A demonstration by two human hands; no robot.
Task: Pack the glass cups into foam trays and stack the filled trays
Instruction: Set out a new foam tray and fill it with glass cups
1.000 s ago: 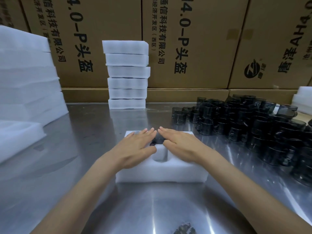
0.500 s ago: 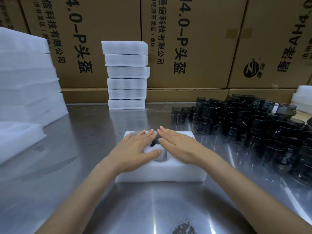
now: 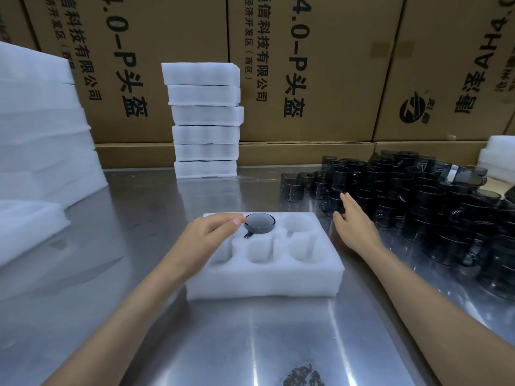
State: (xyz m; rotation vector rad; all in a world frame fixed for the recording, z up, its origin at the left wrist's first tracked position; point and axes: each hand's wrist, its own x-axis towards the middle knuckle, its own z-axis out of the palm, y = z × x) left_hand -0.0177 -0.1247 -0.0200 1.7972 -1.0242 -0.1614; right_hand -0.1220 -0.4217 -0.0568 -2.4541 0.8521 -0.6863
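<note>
The white rectangular foam tray lies flat at the centre of the reflective steel tabletop, directly in front of you. It shows 6 round pockets in 2 rows of 3. 1 dark smoked-glass cup sits mouth-down in the middle pocket of the far row, its handle pointing toward you; the other visible pockets hold nothing.

Your left hand rests over the tray's left side, covering most of the 2 left pockets. Its fingers are loosely curled, and the tips lie at the cup's left rim; whether they touch it cannot be told.

Your right hand is off the tray's right edge, fingers apart and relaxed, holding nothing. The fingertips reach the near edge of the large cluster of dark smoked-glass cups that fills the right side of the tabletop.

At the far edge, behind the tray, stands a column of 6 stacked white foam trays. A taller pile of white foam sheets occupies the far left, and brown printed cardboard cartons form the back wall.
</note>
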